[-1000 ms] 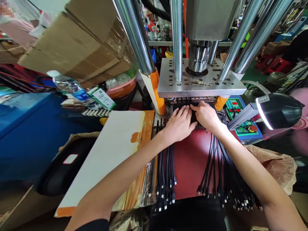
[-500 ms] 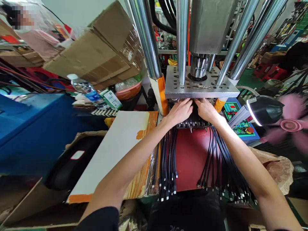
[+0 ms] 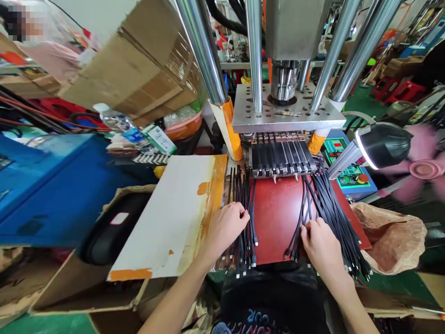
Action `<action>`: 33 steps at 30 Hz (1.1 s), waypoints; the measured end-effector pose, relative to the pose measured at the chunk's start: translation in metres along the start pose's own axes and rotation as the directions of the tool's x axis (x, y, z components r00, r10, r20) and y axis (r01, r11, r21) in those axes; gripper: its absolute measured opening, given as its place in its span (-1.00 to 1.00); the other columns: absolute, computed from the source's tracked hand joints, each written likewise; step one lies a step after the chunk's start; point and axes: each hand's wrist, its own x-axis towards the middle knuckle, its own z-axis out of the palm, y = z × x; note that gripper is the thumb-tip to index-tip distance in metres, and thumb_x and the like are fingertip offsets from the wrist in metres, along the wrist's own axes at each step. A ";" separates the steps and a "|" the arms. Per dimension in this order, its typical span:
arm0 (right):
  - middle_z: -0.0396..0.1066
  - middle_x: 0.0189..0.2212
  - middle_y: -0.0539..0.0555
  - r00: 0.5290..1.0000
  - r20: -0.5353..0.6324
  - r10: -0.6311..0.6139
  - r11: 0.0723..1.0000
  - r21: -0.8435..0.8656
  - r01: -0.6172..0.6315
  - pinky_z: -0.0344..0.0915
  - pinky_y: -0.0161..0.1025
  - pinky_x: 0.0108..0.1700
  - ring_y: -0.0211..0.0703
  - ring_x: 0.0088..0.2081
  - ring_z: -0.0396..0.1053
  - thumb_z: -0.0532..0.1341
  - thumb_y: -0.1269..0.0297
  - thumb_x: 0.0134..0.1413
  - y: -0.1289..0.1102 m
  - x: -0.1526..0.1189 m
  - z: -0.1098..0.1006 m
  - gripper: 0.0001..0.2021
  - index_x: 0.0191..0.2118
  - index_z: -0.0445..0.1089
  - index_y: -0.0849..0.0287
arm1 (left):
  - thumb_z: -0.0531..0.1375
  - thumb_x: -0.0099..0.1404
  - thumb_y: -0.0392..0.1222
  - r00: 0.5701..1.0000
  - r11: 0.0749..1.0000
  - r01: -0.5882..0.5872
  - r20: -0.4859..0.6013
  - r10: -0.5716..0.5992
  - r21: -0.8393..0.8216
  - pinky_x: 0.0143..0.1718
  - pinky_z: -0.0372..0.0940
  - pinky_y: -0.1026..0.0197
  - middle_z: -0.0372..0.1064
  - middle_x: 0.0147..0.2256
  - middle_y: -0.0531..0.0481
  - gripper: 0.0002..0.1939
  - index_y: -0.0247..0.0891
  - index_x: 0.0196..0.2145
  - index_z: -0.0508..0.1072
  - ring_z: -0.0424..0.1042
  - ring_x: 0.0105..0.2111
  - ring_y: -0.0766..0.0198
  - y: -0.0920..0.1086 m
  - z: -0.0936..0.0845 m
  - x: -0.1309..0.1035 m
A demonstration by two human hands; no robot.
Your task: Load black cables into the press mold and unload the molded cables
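Many black cables (image 3: 337, 218), beneath left grip (image 3: 230, 223), beneath right grip (image 3: 321, 241)

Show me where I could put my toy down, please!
The middle of the red board is bare, between the left cables and right cables, in front of the black fixture. The white board has a big bare stretch too, left of its orange strip. It's crowded along both cable bunches, where the left hand and right hand are.
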 end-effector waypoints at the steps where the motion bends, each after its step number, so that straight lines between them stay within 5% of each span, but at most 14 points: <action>1: 0.39 -0.32 0.12 1.000 -0.001 0.003 0.993 0.116 -0.003 0.24 -0.16 -0.29 -0.02 -0.29 0.41 0.09 0.22 0.45 0.005 0.002 -0.005 -0.73 -0.34 0.33 0.13 | 0.14 0.38 -0.20 1.000 0.999 -0.002 0.005 0.002 -0.041 -0.32 0.22 0.15 0.53 -0.38 -0.08 -0.79 -0.22 -0.42 0.46 0.51 -0.35 0.12 -0.001 -0.003 0.001; 3: 0.34 -0.40 0.03 1.000 0.003 -0.006 0.916 0.401 0.005 0.23 -0.20 -0.31 -0.12 -0.38 0.35 0.11 0.17 0.45 0.013 0.000 -0.019 -0.72 -0.35 0.30 0.11 | 0.14 0.38 -0.15 0.999 0.991 -0.013 0.037 0.018 -0.133 -0.36 0.24 0.21 0.50 -0.41 -0.02 -0.79 -0.23 -0.40 0.46 0.48 -0.39 0.20 -0.003 -0.009 -0.002; 5: 0.27 -0.46 -0.05 0.999 0.005 -0.043 0.745 0.666 0.029 0.20 -0.26 -0.39 -0.20 -0.46 0.27 0.11 0.11 0.47 0.011 -0.008 -0.032 -0.71 -0.32 0.29 0.09 | 0.14 0.38 -0.05 0.983 0.931 0.003 0.170 0.064 -0.365 -0.47 0.22 0.27 0.44 -0.48 0.03 -0.76 -0.23 -0.36 0.47 0.42 -0.49 0.27 0.001 -0.011 -0.011; 8: 0.23 -0.49 -0.09 0.990 0.002 -0.143 0.505 0.860 0.072 0.15 -0.31 -0.46 -0.26 -0.51 0.19 0.10 0.13 0.50 -0.008 -0.026 -0.042 -0.71 -0.32 0.27 0.08 | 0.23 0.33 0.10 0.914 0.586 0.168 0.348 0.208 -0.793 -0.61 0.12 0.35 0.46 -0.45 0.04 -0.66 -0.26 -0.35 0.46 0.33 -0.60 0.39 0.020 -0.004 -0.032; 10: 0.26 -0.48 -0.08 0.975 0.012 -0.222 0.455 0.885 0.092 0.17 -0.33 -0.43 -0.27 -0.49 0.21 0.10 0.17 0.50 -0.025 -0.037 -0.040 -0.73 -0.31 0.27 0.09 | 0.31 0.30 0.16 0.899 0.358 0.250 0.353 0.260 -0.900 -0.63 0.14 0.37 0.46 -0.43 0.04 -0.60 -0.27 -0.37 0.45 0.32 -0.61 0.43 0.036 0.005 -0.047; 13: 0.30 -0.46 -0.08 0.940 0.069 -0.334 0.448 0.889 0.094 0.21 -0.33 -0.34 -0.27 -0.43 0.24 0.09 0.21 0.50 -0.039 -0.049 -0.036 -0.76 -0.29 0.27 0.09 | 0.34 0.29 0.20 0.906 0.239 0.267 0.328 0.268 -0.934 -0.63 0.18 0.37 0.35 -0.55 0.11 -0.56 -0.27 -0.37 0.46 0.29 -0.64 0.42 0.053 0.016 -0.063; 20: 0.41 -0.41 -0.06 0.797 0.332 -0.504 0.425 0.899 -0.106 0.18 -0.31 -0.32 -0.28 -0.39 0.28 0.30 0.17 0.34 -0.023 -0.041 -0.048 -0.80 -0.30 0.44 0.14 | 0.27 0.41 -0.01 0.924 0.461 0.064 0.227 0.307 -0.885 -0.50 0.21 0.34 0.29 -0.54 0.13 -0.66 -0.25 -0.45 0.41 0.28 -0.58 0.41 0.057 0.019 -0.093; 23: 0.31 -0.50 -0.09 0.900 0.309 -0.307 0.229 0.942 -0.245 0.15 -0.32 -0.42 -0.29 -0.47 0.21 0.29 -0.01 0.33 -0.029 -0.027 -0.044 -0.67 -0.33 0.42 0.14 | 0.25 0.40 -0.14 0.939 0.647 -0.100 0.144 0.314 -0.756 -0.39 0.23 0.29 0.34 -0.52 0.09 -0.70 -0.25 -0.49 0.42 0.33 -0.50 0.36 0.057 0.027 -0.110; 26: 0.19 -0.55 -0.12 0.967 0.230 -0.111 0.109 0.970 -0.219 0.11 -0.31 -0.47 -0.30 -0.53 0.15 0.23 -0.07 0.38 -0.041 -0.020 -0.033 -0.62 -0.35 0.36 0.13 | 0.27 0.38 -0.22 0.920 0.750 -0.166 0.173 0.352 -0.641 -0.31 0.27 0.26 0.44 -0.45 0.06 -0.81 -0.24 -0.42 0.49 0.40 -0.43 0.31 0.053 0.027 -0.111; 28: 0.17 -0.54 -0.11 0.979 0.164 -0.120 0.145 0.979 -0.146 0.09 -0.30 -0.46 -0.31 -0.52 0.13 0.24 -0.02 0.38 -0.046 -0.022 -0.027 -0.62 -0.39 0.33 0.13 | 0.29 0.38 -0.21 0.907 0.753 -0.188 0.183 0.379 -0.631 -0.25 0.32 0.25 0.51 -0.34 0.04 -0.94 -0.22 -0.25 0.57 0.47 -0.34 0.27 0.050 0.016 -0.099; 31: 0.18 -0.50 -0.09 0.980 0.064 -0.190 0.252 0.968 -0.015 0.06 -0.28 -0.42 -0.30 -0.47 0.12 0.24 0.09 0.41 -0.048 -0.030 -0.024 -0.62 -0.44 0.31 0.15 | 0.30 0.42 -0.12 0.922 0.683 -0.255 0.041 0.385 -0.685 -0.16 0.38 0.22 0.54 -0.19 0.00 -0.73 -0.18 0.04 0.56 0.51 -0.25 0.25 0.055 -0.011 -0.073; 33: 0.20 -0.50 -0.08 0.974 0.015 -0.227 0.302 0.952 0.056 0.06 -0.27 -0.39 -0.29 -0.45 0.14 0.24 0.15 0.42 -0.047 -0.035 -0.023 -0.65 -0.44 0.35 0.16 | 0.28 0.45 -0.08 0.907 0.631 -0.324 -0.043 0.418 -0.705 -0.17 0.39 0.22 0.54 -0.19 -0.02 -0.79 -0.19 -0.04 0.61 0.51 -0.25 0.25 0.062 -0.026 -0.061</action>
